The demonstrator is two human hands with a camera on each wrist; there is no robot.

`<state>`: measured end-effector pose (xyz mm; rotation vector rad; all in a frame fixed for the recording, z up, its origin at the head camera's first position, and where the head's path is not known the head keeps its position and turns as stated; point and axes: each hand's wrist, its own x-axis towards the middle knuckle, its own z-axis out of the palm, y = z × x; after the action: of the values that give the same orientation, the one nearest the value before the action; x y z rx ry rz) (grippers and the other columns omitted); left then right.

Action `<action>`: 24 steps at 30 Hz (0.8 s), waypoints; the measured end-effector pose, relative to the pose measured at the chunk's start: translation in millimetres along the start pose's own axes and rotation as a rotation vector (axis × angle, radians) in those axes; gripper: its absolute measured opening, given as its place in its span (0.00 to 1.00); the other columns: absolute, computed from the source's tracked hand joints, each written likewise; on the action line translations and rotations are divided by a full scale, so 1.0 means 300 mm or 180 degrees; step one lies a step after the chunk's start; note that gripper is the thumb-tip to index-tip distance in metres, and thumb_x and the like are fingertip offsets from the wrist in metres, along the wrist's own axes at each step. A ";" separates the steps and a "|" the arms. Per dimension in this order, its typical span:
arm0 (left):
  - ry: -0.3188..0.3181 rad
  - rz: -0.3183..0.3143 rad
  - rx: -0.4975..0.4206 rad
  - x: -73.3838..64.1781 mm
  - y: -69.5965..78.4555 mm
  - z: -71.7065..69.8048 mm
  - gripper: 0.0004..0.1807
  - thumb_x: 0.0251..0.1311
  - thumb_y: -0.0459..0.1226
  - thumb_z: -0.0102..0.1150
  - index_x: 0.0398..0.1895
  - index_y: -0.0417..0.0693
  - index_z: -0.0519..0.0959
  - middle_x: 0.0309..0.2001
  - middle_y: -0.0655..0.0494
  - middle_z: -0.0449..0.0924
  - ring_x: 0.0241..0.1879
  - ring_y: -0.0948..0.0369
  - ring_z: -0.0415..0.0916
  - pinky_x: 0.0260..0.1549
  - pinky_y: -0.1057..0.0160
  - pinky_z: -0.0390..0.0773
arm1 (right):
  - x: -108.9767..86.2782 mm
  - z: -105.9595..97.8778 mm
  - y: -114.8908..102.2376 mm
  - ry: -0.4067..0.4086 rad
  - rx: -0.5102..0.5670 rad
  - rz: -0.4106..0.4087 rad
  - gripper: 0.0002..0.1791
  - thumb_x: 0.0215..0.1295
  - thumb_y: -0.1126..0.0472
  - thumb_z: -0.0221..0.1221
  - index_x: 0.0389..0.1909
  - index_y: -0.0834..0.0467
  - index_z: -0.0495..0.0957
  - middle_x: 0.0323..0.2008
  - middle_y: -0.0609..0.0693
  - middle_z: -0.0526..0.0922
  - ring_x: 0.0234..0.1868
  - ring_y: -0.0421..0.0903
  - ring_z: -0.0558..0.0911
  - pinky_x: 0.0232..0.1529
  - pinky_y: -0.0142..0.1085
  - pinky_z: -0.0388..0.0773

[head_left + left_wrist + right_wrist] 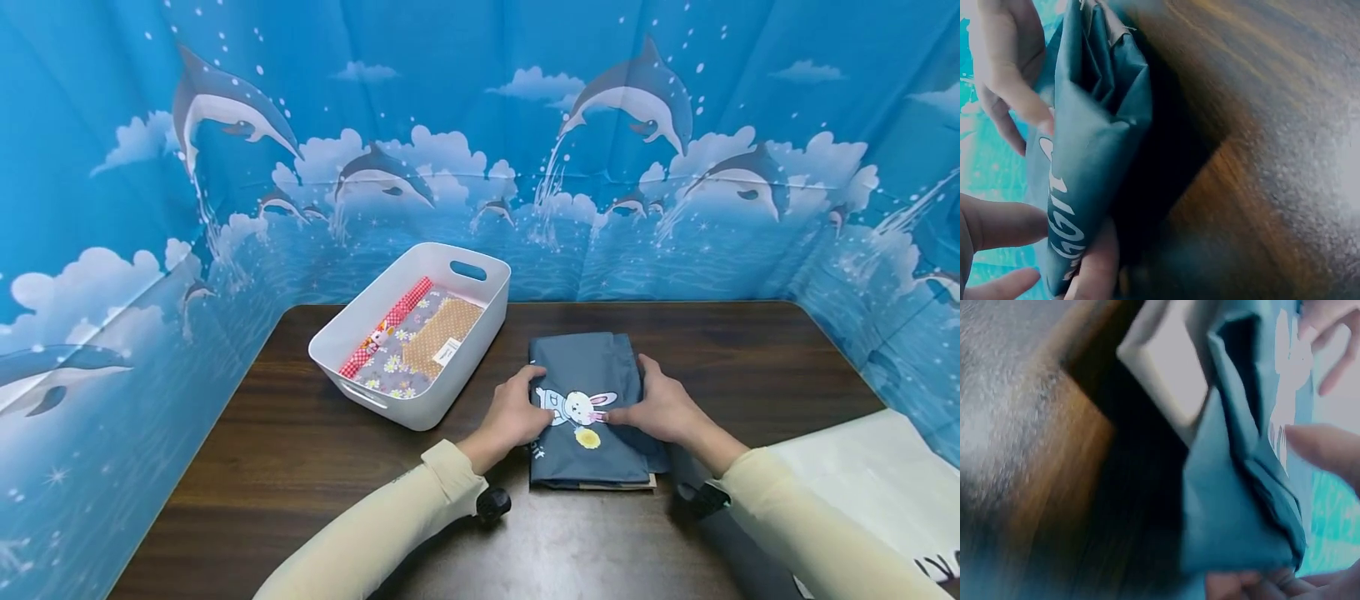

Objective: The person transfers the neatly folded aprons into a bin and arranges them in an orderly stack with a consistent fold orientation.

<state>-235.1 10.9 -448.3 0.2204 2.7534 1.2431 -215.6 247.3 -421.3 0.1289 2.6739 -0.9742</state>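
Sleeves (375,517) foremost, left hand (513,412) and right hand (663,408) seemingly pinch folded cloth (573,362) by opposite edges, tabletop (300,467) separating it from basket (468,350).

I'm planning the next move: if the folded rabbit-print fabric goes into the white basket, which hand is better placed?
Left hand, probably: its grip is on the edge of the fabric nearer the basket. The right hand holds the opposite edge.

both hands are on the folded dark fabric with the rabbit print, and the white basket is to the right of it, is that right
Not quite: the head view shows the white basket to the left of the folded dark fabric, not the right. The left hand and right hand are indeed both on it.
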 end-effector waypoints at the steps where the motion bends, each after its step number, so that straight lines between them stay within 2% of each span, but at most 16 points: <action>1: -0.0033 -0.0013 -0.0063 -0.019 0.018 -0.017 0.34 0.55 0.31 0.73 0.69 0.48 0.79 0.68 0.40 0.82 0.66 0.47 0.80 0.65 0.46 0.80 | 0.000 -0.003 0.007 -0.0043 0.0094 -0.0022 0.67 0.64 0.47 0.74 0.87 0.64 0.37 0.81 0.77 0.54 0.78 0.76 0.64 0.71 0.69 0.71; 3: -0.0072 -0.0029 -0.0141 -0.045 0.042 -0.044 0.33 0.57 0.30 0.74 0.69 0.46 0.80 0.69 0.39 0.81 0.68 0.45 0.78 0.68 0.43 0.77 | 0.003 -0.008 0.024 -0.0140 0.0271 -0.0092 0.61 0.67 0.48 0.71 0.89 0.56 0.41 0.82 0.75 0.53 0.78 0.75 0.63 0.69 0.69 0.72; 5: -0.0124 -0.0037 -0.0192 -0.051 0.046 -0.054 0.32 0.59 0.31 0.73 0.69 0.47 0.80 0.71 0.40 0.80 0.71 0.45 0.76 0.71 0.43 0.76 | 0.004 -0.013 0.038 -0.0217 0.0432 -0.0137 0.54 0.67 0.52 0.70 0.88 0.49 0.51 0.83 0.73 0.55 0.78 0.74 0.64 0.68 0.68 0.73; 8: -0.0242 -0.0057 -0.0188 -0.048 0.043 -0.061 0.28 0.60 0.32 0.74 0.66 0.49 0.83 0.71 0.43 0.81 0.70 0.48 0.77 0.69 0.46 0.77 | 0.006 -0.019 0.052 -0.0285 0.0524 -0.0155 0.43 0.66 0.57 0.70 0.81 0.48 0.68 0.81 0.71 0.60 0.75 0.71 0.65 0.67 0.67 0.73; 10: -0.0334 -0.0090 -0.0209 -0.043 0.040 -0.060 0.26 0.60 0.32 0.74 0.63 0.48 0.85 0.69 0.43 0.81 0.65 0.49 0.79 0.65 0.47 0.79 | 0.006 -0.021 0.056 -0.0283 0.0538 -0.0143 0.39 0.64 0.59 0.71 0.77 0.50 0.73 0.80 0.71 0.61 0.74 0.70 0.66 0.67 0.66 0.73; 15: -0.0342 -0.0173 -0.0205 -0.042 0.030 -0.051 0.23 0.58 0.30 0.76 0.58 0.47 0.86 0.65 0.42 0.81 0.62 0.48 0.77 0.64 0.47 0.79 | 0.008 -0.015 0.057 -0.0316 0.0539 -0.0150 0.37 0.64 0.61 0.70 0.76 0.51 0.74 0.79 0.72 0.63 0.72 0.69 0.68 0.67 0.65 0.73; 17: -0.0320 -0.0165 -0.0192 -0.043 0.025 -0.047 0.23 0.57 0.30 0.76 0.57 0.47 0.86 0.65 0.42 0.80 0.64 0.48 0.76 0.67 0.46 0.76 | 0.008 -0.011 0.058 -0.0326 0.0538 -0.0153 0.37 0.65 0.62 0.70 0.77 0.51 0.74 0.79 0.73 0.63 0.72 0.69 0.68 0.68 0.66 0.73; 24: -0.0313 -0.0116 -0.0178 -0.043 0.023 -0.039 0.22 0.58 0.31 0.76 0.58 0.48 0.86 0.63 0.43 0.80 0.62 0.48 0.76 0.65 0.46 0.77 | 0.005 -0.011 0.059 -0.0321 0.0503 -0.0140 0.37 0.67 0.62 0.69 0.77 0.51 0.73 0.79 0.72 0.62 0.74 0.71 0.66 0.70 0.70 0.69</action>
<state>-223.6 4.5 -435.1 0.2192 2.6243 1.2630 -214.6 263.1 -430.1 0.0526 2.5170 -1.1731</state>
